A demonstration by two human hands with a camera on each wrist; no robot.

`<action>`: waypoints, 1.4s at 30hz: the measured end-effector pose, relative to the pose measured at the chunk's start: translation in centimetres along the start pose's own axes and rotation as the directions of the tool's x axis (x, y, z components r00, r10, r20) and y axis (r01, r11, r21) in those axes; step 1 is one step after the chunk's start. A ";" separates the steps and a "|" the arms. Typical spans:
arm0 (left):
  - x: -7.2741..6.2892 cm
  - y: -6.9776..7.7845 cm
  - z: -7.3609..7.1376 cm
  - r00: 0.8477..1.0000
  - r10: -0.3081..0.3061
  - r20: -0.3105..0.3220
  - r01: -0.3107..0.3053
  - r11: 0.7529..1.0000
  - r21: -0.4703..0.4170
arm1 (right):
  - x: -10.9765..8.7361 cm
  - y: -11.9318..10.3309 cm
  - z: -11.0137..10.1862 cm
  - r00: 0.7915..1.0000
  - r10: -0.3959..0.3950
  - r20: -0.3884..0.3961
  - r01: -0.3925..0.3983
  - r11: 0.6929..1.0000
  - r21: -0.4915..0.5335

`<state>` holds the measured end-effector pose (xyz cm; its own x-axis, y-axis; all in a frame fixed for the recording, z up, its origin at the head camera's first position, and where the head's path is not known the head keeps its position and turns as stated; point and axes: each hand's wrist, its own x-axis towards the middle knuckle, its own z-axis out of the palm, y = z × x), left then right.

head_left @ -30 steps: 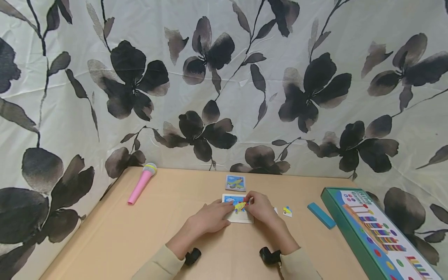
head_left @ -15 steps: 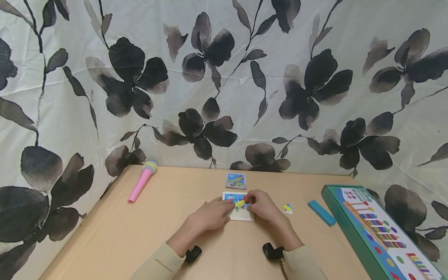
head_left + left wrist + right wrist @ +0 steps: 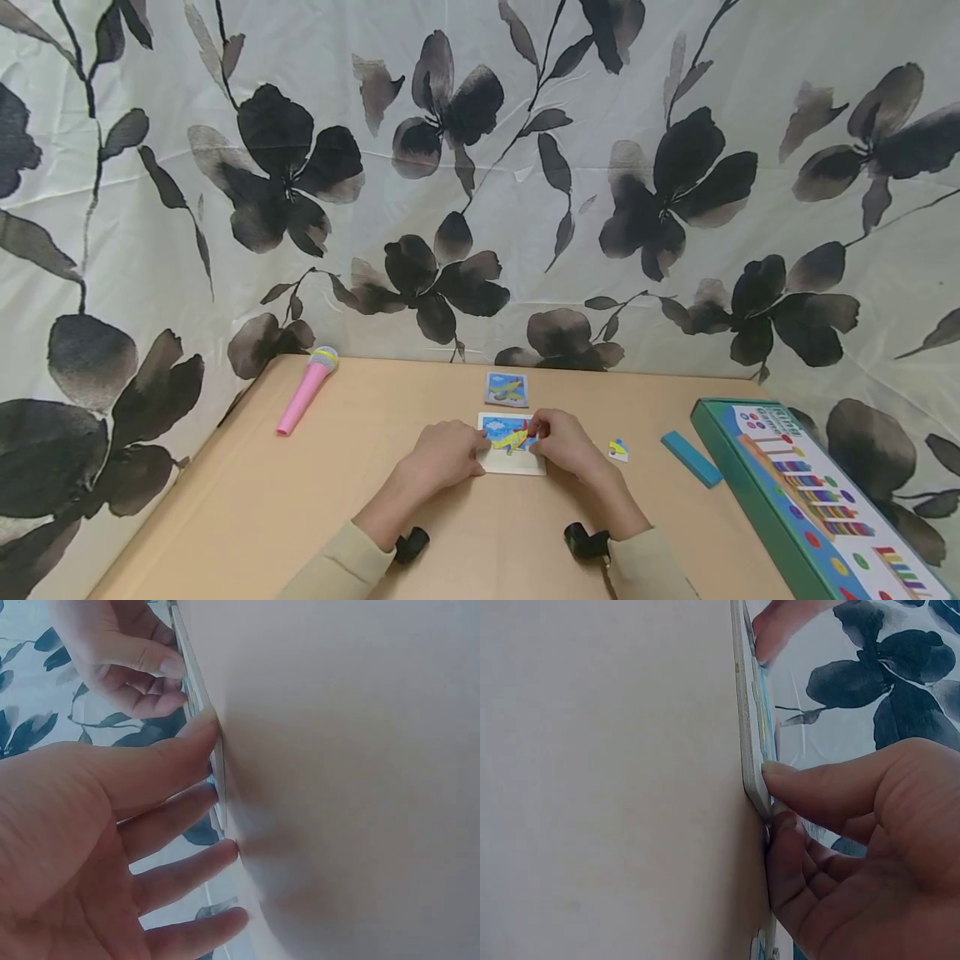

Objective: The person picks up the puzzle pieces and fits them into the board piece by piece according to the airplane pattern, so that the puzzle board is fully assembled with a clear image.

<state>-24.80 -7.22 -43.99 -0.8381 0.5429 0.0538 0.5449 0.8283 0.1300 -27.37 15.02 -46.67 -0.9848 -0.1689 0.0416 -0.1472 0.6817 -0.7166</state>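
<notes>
A small picture puzzle board (image 3: 513, 467) lies on the table, showing a yellow airplane on blue sky inside a pale frame. My left hand (image 3: 444, 452) holds its left edge, thumb and index fingertip at the frame; the other fingers of this hand (image 3: 97, 847) extend loosely along the table. At the right edge is my right hand (image 3: 564, 440), gripping there, close to the red part of the picture. The right wrist view has that thumb on the frame (image 3: 754, 776) and the other fingers curled at its side. A loose puzzle piece (image 3: 618, 450) lies to the right.
A matching airplane picture tile (image 3: 506, 389) lies behind the board. To the left is a pink toy microphone (image 3: 306, 393). On the right are a blue bar (image 3: 691, 459) and a large green-edged box (image 3: 817, 500). A floral cloth (image 3: 480, 183) hangs behind the table.
My left hand has drawn back from on top of the picture to the board's left edge, uncovering more of the airplane. My right hand stays at the right edge with small finger shifts.
</notes>
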 end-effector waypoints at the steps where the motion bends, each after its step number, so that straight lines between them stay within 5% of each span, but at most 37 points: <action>1: 0.0 0.0 0.0 1.000 -0.004 -0.002 0.004 1.000 -0.005 | 0.0 0.1 -0.1 1.000 -0.002 0.004 0.002 1.000 0.010; 8: 0.1 0.1 -0.2 0.999 -0.030 -0.018 0.029 0.998 -0.060 | -0.7 1.1 -2.5 0.999 -0.022 0.031 0.021 0.999 0.027; 16: 0.1 0.2 0.0 1.000 -0.026 -0.001 0.026 0.996 -0.080 | -2.7 2.9 -5.9 0.999 0.052 0.007 -0.052 0.998 -0.042; 27: -0.3 -0.1 0.5 1.000 -0.026 0.006 0.026 0.995 -0.099 | -3.6 4.7 -8.0 1.000 0.025 -0.012 -0.026 0.996 -0.084; 35: -0.8 -0.2 0.0 0.999 -0.038 -0.002 0.038 0.993 -0.110 | -3.7 4.8 -8.6 0.998 0.004 0.064 0.003 0.994 -0.108; 42: -0.8 -0.2 0.0 0.999 -0.034 -0.003 0.033 0.994 -0.107 | -4.5 3.3 -7.6 0.961 -0.009 0.277 0.038 0.994 -0.101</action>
<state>-24.26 -7.83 -44.04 -0.8560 0.5143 0.0521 0.5109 0.8263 0.2371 -24.14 23.45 -43.87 -0.9191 -0.3657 -0.1469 -0.1934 0.7434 -0.6403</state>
